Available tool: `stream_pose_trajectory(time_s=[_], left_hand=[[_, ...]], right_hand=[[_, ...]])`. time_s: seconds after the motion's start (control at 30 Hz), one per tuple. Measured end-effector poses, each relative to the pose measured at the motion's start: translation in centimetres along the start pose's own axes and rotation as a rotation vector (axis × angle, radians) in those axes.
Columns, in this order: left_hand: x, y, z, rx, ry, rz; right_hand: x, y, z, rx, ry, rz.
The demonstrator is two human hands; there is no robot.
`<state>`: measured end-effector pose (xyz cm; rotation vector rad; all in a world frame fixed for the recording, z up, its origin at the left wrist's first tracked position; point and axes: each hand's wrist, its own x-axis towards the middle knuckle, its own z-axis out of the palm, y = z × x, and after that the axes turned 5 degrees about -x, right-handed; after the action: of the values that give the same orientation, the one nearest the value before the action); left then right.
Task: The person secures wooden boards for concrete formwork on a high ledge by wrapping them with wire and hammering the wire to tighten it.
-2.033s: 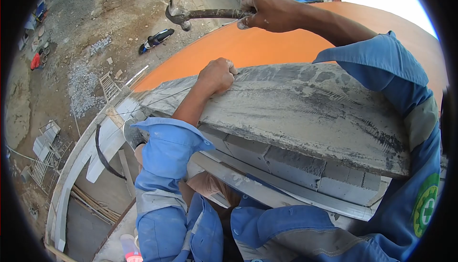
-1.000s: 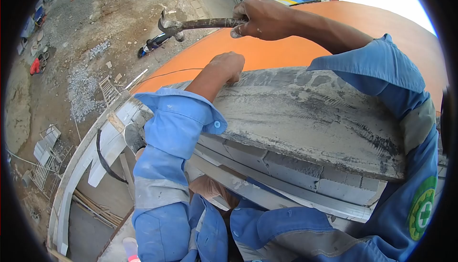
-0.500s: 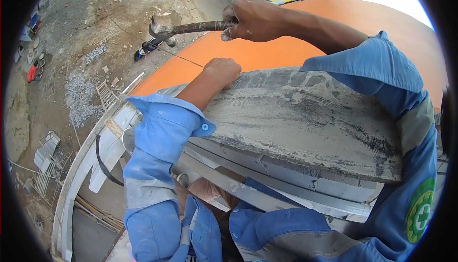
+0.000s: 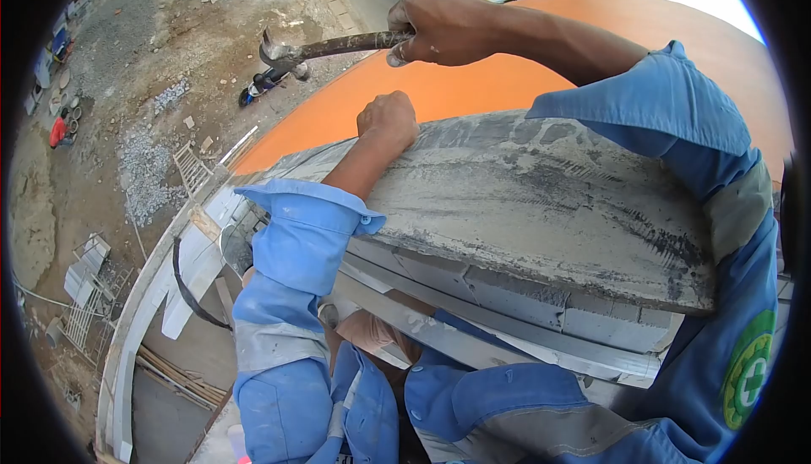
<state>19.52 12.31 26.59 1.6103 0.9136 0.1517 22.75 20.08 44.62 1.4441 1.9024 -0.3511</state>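
Note:
My right hand [image 4: 439,29] is closed round the handle of a claw hammer [image 4: 342,46], raised above the orange wall [image 4: 524,79] with its head pointing left. My left hand [image 4: 389,119] is closed at the far edge of the grey concrete ledge [image 4: 524,202], its fingers curled down on the wall side. Whatever it may be holding is hidden behind the knuckles. Dusty blue sleeves cover both forearms up to the rolled cuffs. Light grey blocks [image 4: 507,295] run beneath the near edge of the ledge.
Far below lies dirt ground [image 4: 110,67] with gravel [image 4: 144,177], a parked motorbike [image 4: 263,84] and a person in red [image 4: 59,130]. A curved white frame [image 4: 127,337] and a black hose [image 4: 186,286] are at left. Metal rails [image 4: 405,320] cross near my legs.
My left hand has shifted slightly up and left, and the thin line that ran from it no longer shows. The hammer and my right hand have moved slightly up and left.

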Motion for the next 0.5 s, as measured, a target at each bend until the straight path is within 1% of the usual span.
stream_pose_trajectory(time_s=[0.07,0.13,0.17,0.27,0.33,0.37,0.43,0.5], left_hand=[[-0.1,0.1,-0.1,0.029,-0.004,-0.012],[0.5,0.3,-0.9,0.145,-0.144,-0.018],[1.2,0.1,-0.6,0.146,-0.144,-0.018],[5.6,-2.0,2.6,0.227,-0.214,0.006],[7.5,-3.6,4.0,0.252,-0.281,0.128],[7.5,-3.9,4.3,0.252,-0.285,0.124],[6.2,-3.3,3.4,0.121,-0.188,0.078],[5.2,-3.0,3.1,0.117,-0.158,0.081]], right_hand=[[-0.2,-0.3,0.0,0.011,-0.006,0.004],[0.1,-0.1,0.0,-0.013,0.011,-0.026],[0.1,0.0,0.0,-0.012,0.012,-0.025],[0.2,0.6,0.3,-0.016,-0.003,-0.027],[0.4,1.0,0.7,-0.027,0.029,-0.042],[0.4,0.6,0.6,-0.022,0.027,-0.044],[0.3,0.5,0.3,-0.060,-0.018,-0.024],[0.3,0.3,0.3,-0.056,-0.011,-0.024]])
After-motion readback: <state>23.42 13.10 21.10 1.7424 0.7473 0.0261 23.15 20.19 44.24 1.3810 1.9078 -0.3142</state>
